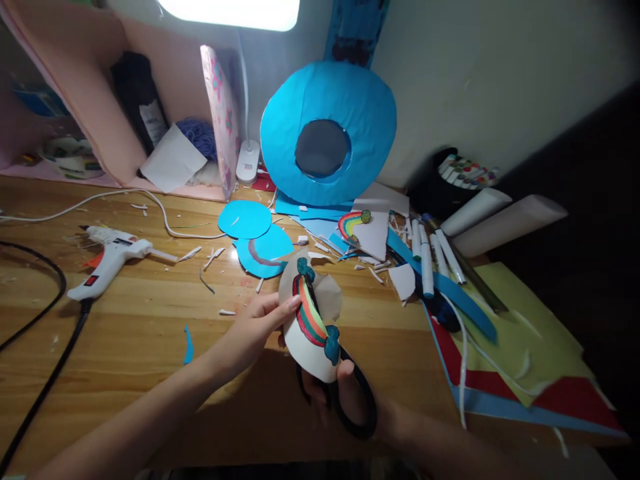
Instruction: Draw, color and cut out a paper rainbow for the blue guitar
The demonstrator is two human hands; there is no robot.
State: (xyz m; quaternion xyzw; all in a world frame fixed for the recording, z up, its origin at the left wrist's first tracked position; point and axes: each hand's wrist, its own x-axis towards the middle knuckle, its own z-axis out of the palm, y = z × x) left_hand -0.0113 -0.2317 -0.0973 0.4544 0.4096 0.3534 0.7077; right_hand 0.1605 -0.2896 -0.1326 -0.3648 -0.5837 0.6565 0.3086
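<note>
My left hand [263, 323] pinches a piece of white paper [305, 347] bearing a drawn rainbow [311, 317] with a teal cloud at each end. Thumb on top, its other fingers go behind the sheet. My right hand [345, 387] grips black-handled scissors [367, 407] below the paper; the blades are mostly hidden behind it. A curled, partly cut flap of the paper sticks up at its far side. Just beyond lie two blue paper discs [245, 219], one with a dark curved stroke. Another rainbow cutout [353, 225] rests on white paper at the back.
A white glue gun [107, 257] with a black cord lies at left. Paper scraps are scattered about. A large blue ring [285, 127] stands at the back. Markers [426, 263] and coloured sheets [525, 320] lie at right. A pink shelf [175, 80] stands back left.
</note>
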